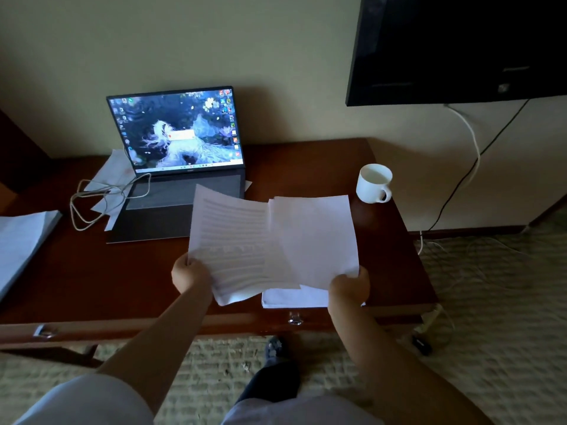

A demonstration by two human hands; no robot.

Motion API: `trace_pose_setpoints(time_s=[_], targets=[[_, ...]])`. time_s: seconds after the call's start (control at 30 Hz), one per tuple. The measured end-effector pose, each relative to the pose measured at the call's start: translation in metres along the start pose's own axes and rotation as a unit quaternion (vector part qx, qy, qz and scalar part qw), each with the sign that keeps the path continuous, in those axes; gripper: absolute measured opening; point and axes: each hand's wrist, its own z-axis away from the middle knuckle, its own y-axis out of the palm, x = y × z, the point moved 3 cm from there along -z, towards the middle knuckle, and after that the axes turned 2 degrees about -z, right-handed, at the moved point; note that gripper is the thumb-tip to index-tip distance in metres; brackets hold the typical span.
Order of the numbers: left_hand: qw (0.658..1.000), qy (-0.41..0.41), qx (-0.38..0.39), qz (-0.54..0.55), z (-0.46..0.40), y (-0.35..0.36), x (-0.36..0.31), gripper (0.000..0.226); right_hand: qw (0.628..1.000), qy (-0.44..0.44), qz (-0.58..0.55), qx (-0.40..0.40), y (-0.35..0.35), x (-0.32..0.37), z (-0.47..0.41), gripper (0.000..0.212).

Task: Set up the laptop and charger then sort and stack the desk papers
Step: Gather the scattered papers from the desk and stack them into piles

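Note:
An open laptop (176, 167) with a lit screen stands at the back of the dark wooden desk (107, 271). A white charger cable (92, 200) lies coiled to its left, over loose sheets (115, 173). My left hand (190, 276) grips the lower left corner of a printed sheaf of papers (236, 243), lifted above the desk. My right hand (348, 286) holds the lower right corner of blank white sheets (316, 234) beside it. A further stack of papers (294, 297) lies flat under both, near the desk's front edge.
A white mug (374, 184) stands at the desk's right back. Another paper pile (21, 240) lies at the far left. A dark TV (460, 47) hangs on the wall at the upper right, with cables (469, 161) dropping to the carpet. A drawer handle (295, 318) sits below the front edge.

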Motion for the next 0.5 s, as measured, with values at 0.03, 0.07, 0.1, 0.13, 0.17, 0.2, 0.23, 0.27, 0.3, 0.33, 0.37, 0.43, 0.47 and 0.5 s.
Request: trace_pose_setpoints(time_s=[0.03, 0.07, 0.1, 0.13, 0.17, 0.2, 0.23, 0.27, 0.3, 0.33, 0.37, 0.43, 0.47, 0.5], targets=[[1.0, 0.01, -0.019, 0.0, 0.002, -0.003, -0.002, 0.037, 1.0, -0.002, 0.018, 0.002, -0.001, -0.002, -0.001, 0.042], [0.999, 0.02, -0.037, 0.002, 0.004, -0.006, -0.005, 0.037, 0.999, -0.006, 0.032, 0.004, -0.002, -0.003, -0.002, 0.043], [0.998, 0.029, -0.053, 0.006, 0.004, -0.009, -0.007, 0.037, 0.999, -0.012, 0.045, 0.007, -0.004, -0.004, -0.002, 0.044], [0.997, 0.037, -0.067, 0.008, 0.004, -0.012, -0.01, 0.038, 0.998, -0.019, 0.058, 0.011, -0.005, -0.006, -0.003, 0.045], [0.996, 0.042, -0.077, 0.011, 0.003, -0.014, -0.013, 0.038, 0.997, -0.026, 0.072, 0.017, -0.006, -0.007, -0.004, 0.046], [0.995, 0.047, -0.084, 0.012, 0.002, -0.016, -0.016, 0.039, 0.996, -0.031, 0.085, 0.023, -0.009, -0.007, -0.004, 0.046], [0.995, 0.048, -0.088, 0.016, 0.001, -0.018, -0.018, 0.039, 0.994, -0.034, 0.098, 0.028, -0.01, -0.007, -0.004, 0.047], [0.995, 0.048, -0.09, 0.019, 0.001, -0.019, -0.021, 0.039, 0.992, -0.038, 0.112, 0.032, -0.012, -0.006, -0.005, 0.048], [0.994, 0.048, -0.092, 0.018, 0.0, -0.019, -0.024, 0.039, 0.99, -0.042, 0.128, 0.038, -0.013, -0.005, -0.005, 0.049], [0.994, 0.052, -0.096, 0.016, 0.002, -0.02, -0.028, 0.038, 0.987, -0.048, 0.148, 0.044, -0.013, -0.005, -0.006, 0.049], [0.993, 0.053, -0.1, 0.018, 0.002, -0.021, -0.031, 0.039, 0.984, -0.053, 0.163, 0.05, -0.013, -0.004, -0.007, 0.049], [0.993, 0.052, -0.102, 0.031, 0.001, -0.021, -0.038, 0.04, 0.979, -0.06, 0.185, 0.063, -0.012, -0.003, -0.009, 0.048], [0.994, 0.046, -0.098, 0.036, 0.0, -0.019, -0.039, 0.041, 0.977, -0.06, 0.194, 0.069, -0.011, -0.003, -0.009, 0.049], [0.995, 0.035, -0.088, 0.044, -0.001, -0.016, -0.039, 0.041, 0.974, -0.06, 0.204, 0.075, -0.011, -0.003, -0.008, 0.05]])
